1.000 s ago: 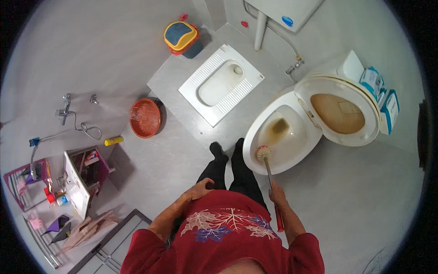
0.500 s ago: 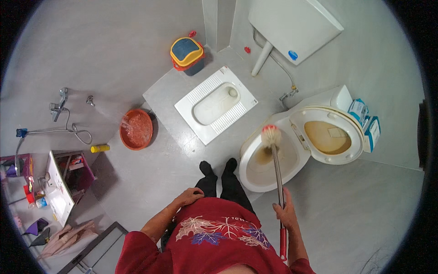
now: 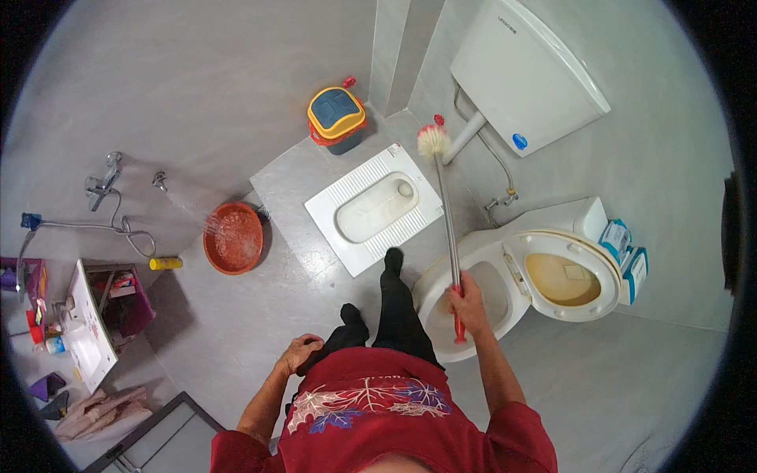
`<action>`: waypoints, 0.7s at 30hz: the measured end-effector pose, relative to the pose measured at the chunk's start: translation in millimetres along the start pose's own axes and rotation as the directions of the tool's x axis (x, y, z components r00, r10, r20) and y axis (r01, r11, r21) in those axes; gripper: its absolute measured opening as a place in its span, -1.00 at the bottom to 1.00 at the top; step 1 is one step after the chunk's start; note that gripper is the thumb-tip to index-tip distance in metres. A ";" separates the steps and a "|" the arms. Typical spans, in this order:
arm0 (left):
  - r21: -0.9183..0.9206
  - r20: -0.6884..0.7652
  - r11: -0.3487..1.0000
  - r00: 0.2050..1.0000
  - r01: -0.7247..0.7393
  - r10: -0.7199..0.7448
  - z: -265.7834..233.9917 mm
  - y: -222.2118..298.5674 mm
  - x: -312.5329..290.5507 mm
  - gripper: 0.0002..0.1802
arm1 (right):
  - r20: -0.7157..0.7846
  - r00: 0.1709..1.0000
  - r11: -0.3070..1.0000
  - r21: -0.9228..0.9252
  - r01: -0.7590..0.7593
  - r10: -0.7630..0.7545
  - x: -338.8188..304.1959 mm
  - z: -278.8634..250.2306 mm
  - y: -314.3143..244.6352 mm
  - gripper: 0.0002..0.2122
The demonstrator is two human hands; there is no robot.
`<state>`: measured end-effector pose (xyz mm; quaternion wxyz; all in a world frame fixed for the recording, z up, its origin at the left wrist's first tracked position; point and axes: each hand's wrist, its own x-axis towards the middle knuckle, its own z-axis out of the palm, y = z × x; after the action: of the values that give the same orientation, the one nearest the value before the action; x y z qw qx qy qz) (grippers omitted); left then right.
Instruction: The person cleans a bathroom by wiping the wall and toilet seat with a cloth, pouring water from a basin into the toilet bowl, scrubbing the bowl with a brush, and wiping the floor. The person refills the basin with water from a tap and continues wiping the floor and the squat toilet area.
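Long brush (image 3: 447, 217) in the right hand (image 3: 468, 304), bristles (image 3: 433, 142) pointing far
The right hand is closed round the brush's red handle (image 3: 460, 329), over the toilet bowl (image 3: 516, 298) in this view; from that grip the shaft runs to the far side, leaning slightly left, its bristles beyond the far right end of the squat toilet (image 3: 375, 211). The left hand (image 3: 302, 352) is well apart, by the dark trousers (image 3: 402, 319); whether its fingers hold any cloth, I cannot tell
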<state>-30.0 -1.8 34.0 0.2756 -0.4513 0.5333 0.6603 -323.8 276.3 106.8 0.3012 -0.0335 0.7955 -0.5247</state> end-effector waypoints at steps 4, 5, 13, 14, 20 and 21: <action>-0.008 -0.049 1.000 0.999 -0.022 0.021 24.3 24.2 11.3 -0.54 | 0.103 0.967 0.890 0.379 -0.256 0.234 64.3 1.1 -19.3 -0.70; -0.007 -0.055 1.000 0.998 -0.005 0.005 30.3 36.7 10.8 -0.54 | 0.081 0.971 0.909 0.342 -0.239 0.225 84.2 2.4 -5.9 -0.72; -0.114 -0.115 0.985 0.983 0.128 -0.141 85.7 124.1 34.1 -0.62 | 0.107 0.953 0.958 0.027 -0.287 0.282 302.9 -9.2 -4.2 -0.84; -0.155 -0.117 0.981 0.984 0.115 -0.134 93.6 137.4 37.3 -0.62 | 0.115 0.958 0.964 -0.005 -0.265 0.264 328.8 -9.2 -9.8 -0.81; -0.208 -0.167 0.976 0.981 0.058 -0.094 122.9 166.5 71.5 -0.63 | 0.109 0.978 0.955 0.222 -0.199 0.179 470.0 7.0 -58.6 -0.72; -0.260 -0.155 0.962 0.981 0.076 -0.119 127.8 150.0 80.9 -0.62 | 0.094 0.982 0.941 0.284 -0.184 0.164 489.8 7.6 -61.6 -0.74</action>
<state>-231.1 68.7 33.4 0.2017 -0.5632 0.4431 0.6677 -735.9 61.6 -60.1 0.3753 0.0637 0.6984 -0.6060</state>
